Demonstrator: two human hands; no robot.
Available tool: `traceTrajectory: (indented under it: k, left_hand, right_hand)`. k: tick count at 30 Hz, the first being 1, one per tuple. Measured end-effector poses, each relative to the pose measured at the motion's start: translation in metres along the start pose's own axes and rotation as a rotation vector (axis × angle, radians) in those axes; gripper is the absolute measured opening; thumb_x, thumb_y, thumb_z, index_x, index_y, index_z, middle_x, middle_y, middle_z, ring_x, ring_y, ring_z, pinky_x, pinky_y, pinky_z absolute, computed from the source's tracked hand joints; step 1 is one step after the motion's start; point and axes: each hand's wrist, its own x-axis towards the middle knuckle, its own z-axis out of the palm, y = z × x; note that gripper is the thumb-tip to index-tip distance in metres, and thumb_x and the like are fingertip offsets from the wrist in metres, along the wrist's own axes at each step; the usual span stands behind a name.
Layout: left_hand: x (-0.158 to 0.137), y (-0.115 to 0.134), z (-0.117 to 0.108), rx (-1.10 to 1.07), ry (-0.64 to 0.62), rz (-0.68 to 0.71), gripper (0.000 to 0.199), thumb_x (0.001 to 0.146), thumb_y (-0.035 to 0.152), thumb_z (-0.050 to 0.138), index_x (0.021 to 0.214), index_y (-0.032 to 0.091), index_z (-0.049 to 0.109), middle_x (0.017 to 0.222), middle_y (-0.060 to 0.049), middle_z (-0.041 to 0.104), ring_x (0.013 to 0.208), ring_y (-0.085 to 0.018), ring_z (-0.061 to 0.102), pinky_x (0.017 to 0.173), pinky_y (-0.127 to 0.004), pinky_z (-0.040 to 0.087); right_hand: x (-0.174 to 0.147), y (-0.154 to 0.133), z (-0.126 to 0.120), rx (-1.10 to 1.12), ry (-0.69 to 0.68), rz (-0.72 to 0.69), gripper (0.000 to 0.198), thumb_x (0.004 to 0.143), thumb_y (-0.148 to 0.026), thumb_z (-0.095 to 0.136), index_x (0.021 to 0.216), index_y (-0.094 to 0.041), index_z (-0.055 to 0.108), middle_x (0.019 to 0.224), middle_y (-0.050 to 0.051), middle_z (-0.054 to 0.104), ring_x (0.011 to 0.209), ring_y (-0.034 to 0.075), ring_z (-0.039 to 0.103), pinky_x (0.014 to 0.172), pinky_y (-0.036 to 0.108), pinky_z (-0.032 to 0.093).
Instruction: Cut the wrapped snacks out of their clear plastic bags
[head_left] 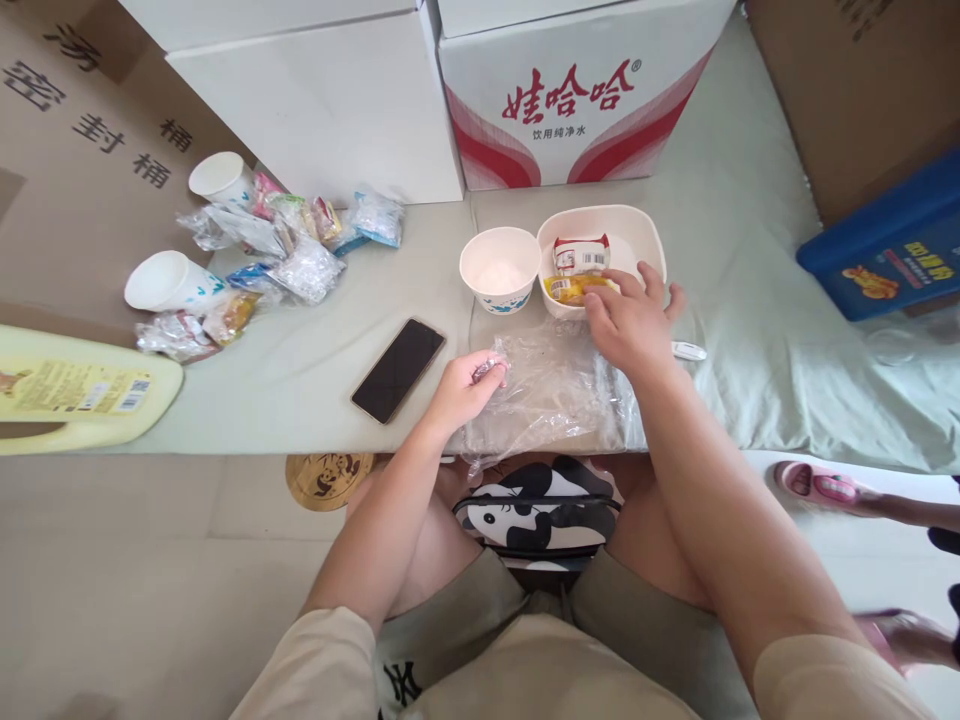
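Note:
My left hand [466, 390] is closed on a small crumpled clear plastic wrapper [489, 368], just above the bench's front part. Over the right front of a white rectangular bowl [654, 232] is my right hand [636, 318]. Its thumb and index finger pinch the right end of a yellow snack packet [568, 290], while the other fingers are spread. Behind that packet, a red and white snack packet [582, 256] lies in the bowl. A round paper cup [500, 270] with pale, indistinct contents stands left of the bowl. Between my hands lies a clear plastic bag [551, 395].
A phone [399, 370] lies left of my left hand. Farther left are two tipped paper cups [171, 283] and several wrapped snacks [307, 268]. Cartons [570, 110] stand behind. A blue container [892, 235] is at right, near a person's pink shoe [816, 485].

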Motion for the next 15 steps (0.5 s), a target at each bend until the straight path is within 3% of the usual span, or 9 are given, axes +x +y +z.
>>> traceTrajectory:
  k: [4, 6, 8, 11, 13, 15]
  left_hand:
    - [0.001, -0.003, -0.005, -0.095, 0.021, -0.018, 0.024, 0.081, 0.039, 0.068, 0.092, 0.017, 0.069, 0.075, -0.001, 0.07, 0.065, -0.012, 0.06, 0.058, -0.024, 0.042]
    - [-0.001, -0.003, -0.008, -0.142, 0.01, -0.038, 0.026, 0.079, 0.037, 0.071, 0.094, 0.017, 0.069, 0.079, -0.002, 0.071, 0.067, -0.013, 0.061, 0.058, -0.023, 0.043]
    - [-0.003, -0.004, -0.01, -0.208, -0.015, -0.062, 0.026, 0.079, 0.038, 0.071, 0.094, 0.017, 0.069, 0.082, -0.003, 0.071, 0.064, -0.011, 0.059, 0.057, -0.023, 0.044]
    - [-0.007, -0.01, -0.012, -0.33, -0.011, -0.103, 0.034, 0.08, 0.043, 0.071, 0.102, 0.018, 0.067, 0.086, -0.004, 0.072, 0.056, -0.009, 0.056, 0.051, -0.023, 0.04]
    - [-0.007, -0.017, -0.012, -0.364, 0.048, -0.095, 0.044, 0.079, 0.043, 0.072, 0.115, 0.02, 0.063, 0.094, -0.005, 0.073, 0.057, -0.01, 0.058, 0.047, -0.022, 0.037]
    - [-0.003, -0.025, -0.01, -0.354, 0.144, -0.044, 0.05, 0.078, 0.04, 0.073, 0.123, 0.023, 0.057, 0.106, -0.007, 0.072, 0.062, -0.011, 0.063, 0.051, -0.023, 0.043]
  right_hand:
    - [-0.018, 0.0, -0.022, 0.105, 0.152, -0.151, 0.032, 0.101, -0.035, 0.046, 0.112, -0.024, 0.074, 0.13, 0.014, 0.07, 0.134, 0.036, 0.058, 0.112, 0.062, 0.042]
    - [-0.036, 0.003, -0.035, 0.201, 0.113, -0.277, 0.028, 0.098, -0.034, 0.051, 0.113, -0.023, 0.072, 0.117, 0.014, 0.074, 0.115, 0.032, 0.069, 0.1, 0.052, 0.053]
    - [-0.055, 0.007, -0.043, 0.242, -0.019, -0.386, 0.025, 0.097, -0.032, 0.054, 0.114, -0.023, 0.071, 0.109, 0.012, 0.076, 0.107, 0.029, 0.072, 0.093, 0.046, 0.057]
    - [-0.075, 0.015, -0.045, 0.202, -0.357, -0.492, 0.028, 0.097, -0.027, 0.055, 0.12, -0.023, 0.07, 0.099, 0.008, 0.079, 0.093, 0.026, 0.075, 0.087, 0.043, 0.06]
    - [-0.081, 0.02, -0.044, 0.138, -0.539, -0.511, 0.028, 0.096, -0.028, 0.057, 0.118, -0.022, 0.072, 0.098, 0.008, 0.08, 0.093, 0.028, 0.075, 0.087, 0.046, 0.06]
    - [-0.082, 0.024, -0.045, 0.098, -0.613, -0.475, 0.027, 0.096, -0.031, 0.057, 0.115, -0.021, 0.074, 0.104, 0.011, 0.08, 0.098, 0.031, 0.075, 0.089, 0.05, 0.059]
